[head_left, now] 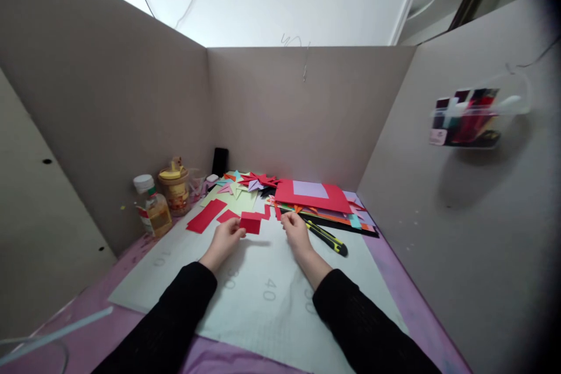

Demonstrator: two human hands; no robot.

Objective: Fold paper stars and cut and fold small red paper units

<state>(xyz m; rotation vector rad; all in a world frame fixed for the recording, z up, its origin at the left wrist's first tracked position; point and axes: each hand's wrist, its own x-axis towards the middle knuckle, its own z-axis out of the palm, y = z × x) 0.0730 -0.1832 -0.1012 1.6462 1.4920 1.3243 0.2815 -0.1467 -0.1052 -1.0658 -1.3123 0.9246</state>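
My left hand (227, 239) is closed on a small red paper piece (250, 223), pinching its left edge above the white mat. The paper looks creased across its upper part. To the right, my right hand (295, 230) is closed with its fingertips pressed together, apart from that paper. A narrow bit of red (277, 212) shows beside its fingertips; I cannot make out whether it is held. Beyond my left hand lie a red paper rectangle (205, 215) and smaller red pieces. A black and yellow utility knife (326, 238) rests just right of my right hand.
A red sheet (284, 191) with a lilac square (310, 189) tops a paper stack at the back right. Folded paper stars (259, 180) lie at the back. A glass bottle (155, 210), a lidded cup (175, 190) and a black phone (220, 160) stand left. Grey panels (307, 111) surround the mat (272, 321).
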